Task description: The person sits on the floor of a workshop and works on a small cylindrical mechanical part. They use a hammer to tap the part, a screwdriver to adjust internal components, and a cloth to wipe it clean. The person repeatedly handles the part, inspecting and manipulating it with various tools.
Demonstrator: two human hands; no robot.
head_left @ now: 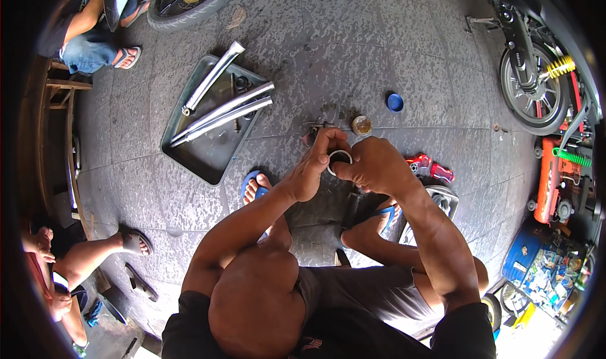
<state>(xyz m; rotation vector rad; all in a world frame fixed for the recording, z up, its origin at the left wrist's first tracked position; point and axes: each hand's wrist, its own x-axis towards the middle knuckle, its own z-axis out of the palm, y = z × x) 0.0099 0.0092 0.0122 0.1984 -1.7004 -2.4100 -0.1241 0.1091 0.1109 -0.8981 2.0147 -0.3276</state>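
Before me, both hands hold a small round part with a pale metal rim [339, 153] and a dark middle. My left hand [310, 171] has its fingers curled round the left side of it. My right hand [382, 163] is closed on the other side, its thumb pressed into the ring's opening. Just beyond them stands an open round jar [362, 125] with amber grease-like contents, and its blue lid [394, 102] lies farther right. A small metal piece [311, 135], partly hidden, sits behind my left hand. Two red parts [442, 172] lie right of my right wrist.
At left, a dark tray [218, 177] carries several silver fork tubes [218, 75]. A loose wheel [189, 21] lies at the far left. On the right stand a motorcycle [536, 88], an orange tank [548, 188] and a blue drum [524, 255]. Other people sit along the left side.
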